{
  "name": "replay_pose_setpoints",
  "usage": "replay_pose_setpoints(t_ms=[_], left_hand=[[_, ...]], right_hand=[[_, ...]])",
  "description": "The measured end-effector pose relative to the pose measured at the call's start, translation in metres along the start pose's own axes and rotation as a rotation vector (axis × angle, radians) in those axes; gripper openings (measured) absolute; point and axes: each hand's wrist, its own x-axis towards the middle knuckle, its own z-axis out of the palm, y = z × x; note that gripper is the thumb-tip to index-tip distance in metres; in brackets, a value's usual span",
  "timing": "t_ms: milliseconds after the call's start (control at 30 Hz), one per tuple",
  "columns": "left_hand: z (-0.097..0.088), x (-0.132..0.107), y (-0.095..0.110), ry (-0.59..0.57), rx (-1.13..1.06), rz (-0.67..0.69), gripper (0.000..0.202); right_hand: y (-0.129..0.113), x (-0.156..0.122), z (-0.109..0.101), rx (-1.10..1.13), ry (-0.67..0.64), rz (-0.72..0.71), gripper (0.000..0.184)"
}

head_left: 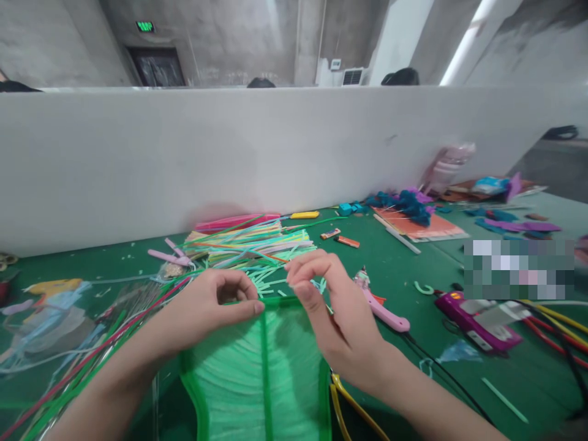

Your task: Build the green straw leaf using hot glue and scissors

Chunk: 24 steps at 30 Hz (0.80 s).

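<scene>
A green leaf-shaped piece [257, 367] made of thin strips in a green frame lies in front of me on the green table [399, 275]. My left hand [215, 306] pinches its top edge between thumb and curled fingers. My right hand [321, 300] is closed at the same edge, fingers pinched on a thin pale green strip [316, 283]. Just behind both hands lies a heap of coloured straws and cut strips [252, 245].
A pink glue gun [381, 306] lies right of my right hand; a purple tool [478, 321] with cables is farther right. Pink pliers [172, 254], two lighters [340, 237], blue and purple scraps [408, 205] and a white partition wall [275, 147] stand behind. Yellow wires [349, 404] lie under my right wrist.
</scene>
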Motion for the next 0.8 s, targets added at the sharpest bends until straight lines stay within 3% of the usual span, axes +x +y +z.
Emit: replay_pose_setpoints(t_ms=[100, 233, 333, 667, 800], left_hand=[[-0.001, -0.001, 0.0, 0.016, 0.019, -0.004, 0.019], [-0.002, -0.001, 0.0, 0.011, 0.029, 0.012, 0.024], [-0.001, -0.002, 0.0, 0.004, 0.028, 0.018, 0.023], [-0.012, -0.008, -0.007, -0.084, -0.01, -0.022, 0.023], [-0.008, -0.009, -0.002, -0.083, 0.145, 0.03, 0.021]], right_hand=[[0.003, -0.002, -0.006, -0.054, -0.055, 0.139, 0.019], [0.005, -0.003, -0.01, -0.096, -0.31, 0.315, 0.034], [0.005, -0.003, -0.007, -0.088, -0.417, 0.393, 0.041], [0.013, -0.004, 0.0, 0.013, -0.361, 0.426, 0.025], [0.011, -0.005, 0.0, 0.026, -0.412, 0.397, 0.03]])
